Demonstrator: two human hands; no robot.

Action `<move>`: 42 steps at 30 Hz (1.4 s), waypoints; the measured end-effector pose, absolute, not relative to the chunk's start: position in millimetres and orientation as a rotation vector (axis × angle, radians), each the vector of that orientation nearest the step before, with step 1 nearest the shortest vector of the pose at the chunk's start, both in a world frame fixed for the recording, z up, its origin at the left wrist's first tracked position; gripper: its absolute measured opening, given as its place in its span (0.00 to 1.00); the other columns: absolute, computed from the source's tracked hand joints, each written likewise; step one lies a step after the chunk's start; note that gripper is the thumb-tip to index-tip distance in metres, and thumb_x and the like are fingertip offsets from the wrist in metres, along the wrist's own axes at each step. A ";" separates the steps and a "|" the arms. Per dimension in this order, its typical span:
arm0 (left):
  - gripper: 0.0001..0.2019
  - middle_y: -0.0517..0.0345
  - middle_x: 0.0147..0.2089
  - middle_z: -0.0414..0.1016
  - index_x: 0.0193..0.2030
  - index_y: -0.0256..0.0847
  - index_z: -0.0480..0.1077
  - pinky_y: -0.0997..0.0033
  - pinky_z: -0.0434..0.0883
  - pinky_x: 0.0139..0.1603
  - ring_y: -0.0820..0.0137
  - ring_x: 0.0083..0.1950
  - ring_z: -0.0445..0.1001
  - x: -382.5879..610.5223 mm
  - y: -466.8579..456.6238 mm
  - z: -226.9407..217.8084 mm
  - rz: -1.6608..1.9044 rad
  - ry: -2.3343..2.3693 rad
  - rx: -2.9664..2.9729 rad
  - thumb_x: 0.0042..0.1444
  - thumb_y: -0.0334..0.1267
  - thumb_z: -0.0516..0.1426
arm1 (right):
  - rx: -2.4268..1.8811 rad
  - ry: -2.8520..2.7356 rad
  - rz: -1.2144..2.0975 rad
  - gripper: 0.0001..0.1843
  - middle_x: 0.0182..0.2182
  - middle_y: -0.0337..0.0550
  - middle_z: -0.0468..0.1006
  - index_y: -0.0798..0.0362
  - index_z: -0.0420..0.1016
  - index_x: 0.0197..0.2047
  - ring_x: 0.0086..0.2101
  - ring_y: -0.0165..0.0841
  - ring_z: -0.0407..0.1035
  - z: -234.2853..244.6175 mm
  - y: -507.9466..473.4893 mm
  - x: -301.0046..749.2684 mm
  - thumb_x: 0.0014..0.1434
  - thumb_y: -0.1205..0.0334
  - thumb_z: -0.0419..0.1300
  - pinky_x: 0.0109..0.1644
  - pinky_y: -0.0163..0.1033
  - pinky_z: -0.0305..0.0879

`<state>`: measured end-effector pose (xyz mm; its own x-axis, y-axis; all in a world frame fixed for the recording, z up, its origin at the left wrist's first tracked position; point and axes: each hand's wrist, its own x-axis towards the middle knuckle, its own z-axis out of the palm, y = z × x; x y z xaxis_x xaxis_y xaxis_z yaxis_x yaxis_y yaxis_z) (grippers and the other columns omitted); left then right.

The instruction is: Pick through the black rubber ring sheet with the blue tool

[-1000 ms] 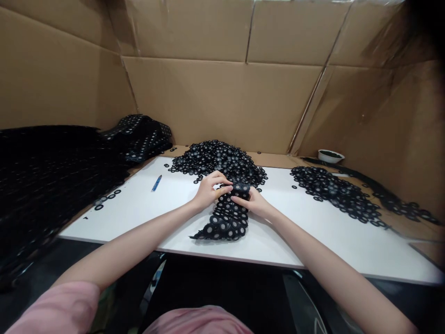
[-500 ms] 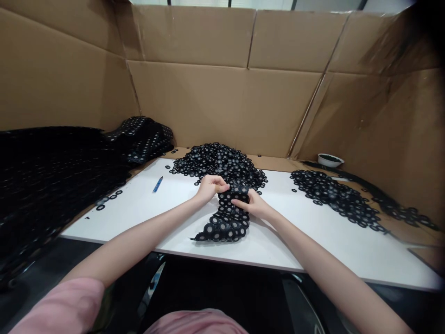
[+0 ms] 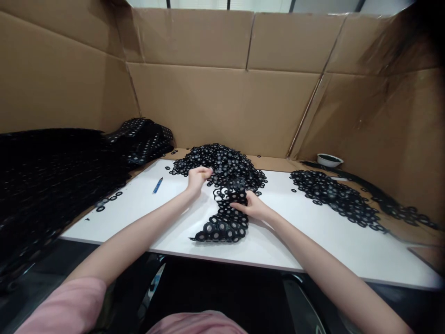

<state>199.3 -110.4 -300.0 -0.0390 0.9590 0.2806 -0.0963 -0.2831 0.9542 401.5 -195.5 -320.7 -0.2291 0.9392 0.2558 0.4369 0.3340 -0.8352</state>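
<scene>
A black sheet (image 3: 222,227) patterned with rows of round discs lies on the white table, its near end spread toward the front edge. My right hand (image 3: 255,205) grips the sheet's upper right side, thumb lying across the front. White shows through several round openings near its upper left edge. My left hand (image 3: 200,178) is up and left of the sheet, by the pile of small black rings (image 3: 217,160). Its thumb and fingers are pinched together; whatever is between them is hidden.
A second pile of black rings (image 3: 333,197) lies to the right, with a white bowl (image 3: 329,160) behind it. A blue pen-like tool (image 3: 157,185) rests at left. Stacked black sheets (image 3: 52,185) fill the far left. Cardboard walls (image 3: 194,106) enclose the table (image 3: 278,241).
My left hand has come off the sheet's upper left edge and moved up and left toward the pile. White openings now show more plainly there. My right hand has stayed nearly still on the sheet.
</scene>
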 end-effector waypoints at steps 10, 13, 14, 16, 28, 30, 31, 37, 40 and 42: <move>0.15 0.49 0.37 0.78 0.37 0.33 0.75 0.72 0.71 0.38 0.68 0.35 0.77 194.8 -94.3 -311.3 1.367 0.931 1.248 0.44 0.41 0.66 | -1.152 -1.811 0.902 0.19 0.40 0.48 0.76 0.56 0.70 0.39 0.40 0.41 0.71 -323.9 -198.6 403.6 0.51 0.51 0.65 0.44 0.46 0.69; 0.20 0.44 0.54 0.73 0.48 0.36 0.72 0.66 0.70 0.52 0.64 0.50 0.75 201.2 -95.9 -310.1 1.337 0.867 1.237 0.50 0.44 0.63 | -1.140 -1.782 0.926 0.19 0.42 0.48 0.77 0.56 0.71 0.41 0.42 0.42 0.71 -322.3 -200.3 401.9 0.51 0.52 0.65 0.46 0.47 0.68; 0.21 0.44 0.57 0.71 0.50 0.37 0.71 0.65 0.68 0.55 0.63 0.54 0.73 201.3 -96.5 -309.4 1.328 0.851 1.237 0.52 0.45 0.62 | -1.157 -1.761 0.924 0.19 0.42 0.48 0.77 0.55 0.71 0.41 0.42 0.42 0.71 -321.4 -201.2 401.3 0.50 0.53 0.66 0.46 0.46 0.68; 0.22 0.44 0.60 0.67 0.52 0.38 0.70 0.64 0.66 0.58 0.61 0.58 0.70 200.3 -98.1 -308.6 1.305 0.825 1.258 0.53 0.47 0.61 | -1.146 -1.729 0.958 0.20 0.42 0.49 0.78 0.55 0.71 0.42 0.42 0.41 0.72 -319.9 -202.3 400.5 0.50 0.53 0.66 0.46 0.46 0.69; 0.26 0.45 0.64 0.62 0.57 0.43 0.68 0.63 0.65 0.58 0.60 0.62 0.65 203.6 -102.3 -311.7 1.187 0.796 1.318 0.53 0.52 0.59 | -1.026 -1.656 1.098 0.21 0.43 0.50 0.78 0.56 0.72 0.44 0.43 0.42 0.72 -326.5 -197.9 401.8 0.50 0.53 0.67 0.48 0.47 0.69; 0.28 0.46 0.64 0.62 0.58 0.43 0.67 0.63 0.65 0.58 0.59 0.61 0.66 203.9 -106.0 -310.4 1.207 0.784 1.395 0.53 0.53 0.58 | -1.012 -1.636 1.127 0.21 0.45 0.50 0.78 0.55 0.72 0.45 0.44 0.42 0.72 -327.2 -197.5 401.5 0.50 0.54 0.67 0.50 0.48 0.68; 0.28 0.46 0.64 0.63 0.59 0.43 0.66 0.63 0.65 0.57 0.59 0.61 0.67 204.4 -109.5 -309.3 1.227 0.774 1.464 0.54 0.53 0.58 | -1.001 -1.621 1.141 0.21 0.45 0.50 0.78 0.55 0.72 0.45 0.44 0.42 0.72 -327.4 -197.3 401.5 0.50 0.54 0.67 0.50 0.48 0.68; 0.18 0.49 0.55 0.71 0.54 0.41 0.71 0.65 0.64 0.56 0.64 0.56 0.68 212.5 -147.5 -297.7 1.300 0.674 2.159 0.61 0.45 0.54 | -0.968 -1.604 1.136 0.22 0.45 0.48 0.78 0.54 0.72 0.47 0.45 0.41 0.72 -328.2 -195.4 403.0 0.52 0.53 0.66 0.51 0.47 0.67; 0.15 0.50 0.52 0.73 0.51 0.43 0.73 0.61 0.62 0.58 0.63 0.55 0.67 216.7 -158.3 -297.2 1.254 0.604 2.437 0.59 0.43 0.56 | -0.952 -1.691 1.046 0.19 0.42 0.46 0.78 0.55 0.72 0.45 0.42 0.40 0.72 -329.4 -194.0 403.0 0.54 0.52 0.64 0.46 0.45 0.68; 0.15 0.50 0.51 0.73 0.51 0.43 0.74 0.60 0.62 0.57 0.62 0.53 0.66 218.1 -158.6 -299.6 1.220 0.568 2.538 0.58 0.43 0.57 | -0.949 -1.752 0.987 0.17 0.39 0.45 0.78 0.55 0.73 0.43 0.39 0.39 0.71 -329.7 -193.4 402.5 0.55 0.53 0.62 0.44 0.43 0.68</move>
<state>218.1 -158.6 -299.6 0.5690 0.4556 0.6846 0.2300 -0.8874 0.3994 402.5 -193.4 -329.7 -0.3143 0.8931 0.3219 0.1876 0.3908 -0.9011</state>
